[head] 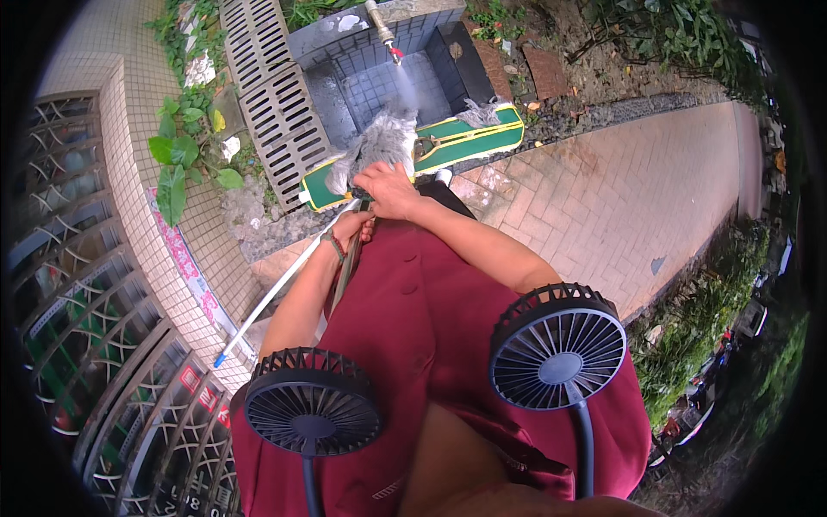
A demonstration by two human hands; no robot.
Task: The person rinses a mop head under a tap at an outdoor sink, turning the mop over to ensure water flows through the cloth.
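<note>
A grey string mop head (384,139) hangs over the front of a tiled outdoor basin (431,71), its strands wet under the running water. My right hand (391,192) grips the base of the strands, fingers curled over them. Lower down, my left hand (354,227), with a beaded bracelet at the wrist, is closed around a brownish pole (347,274) close to my shirt. A wide flat mop head (475,143), green with yellow edging, lies across the basin's front beneath the grey strands. From beside my hands a white pole (284,282) slants down left to a blue tip.
A tap (390,48) with a red handle pours water into the basin. Slotted drain covers (281,123) run along its left side. Window bars (97,271) stand beyond a tiled ledge at left. Brick paving (581,187) lies at right. Two neck-fan heads (559,365) hang before my chest.
</note>
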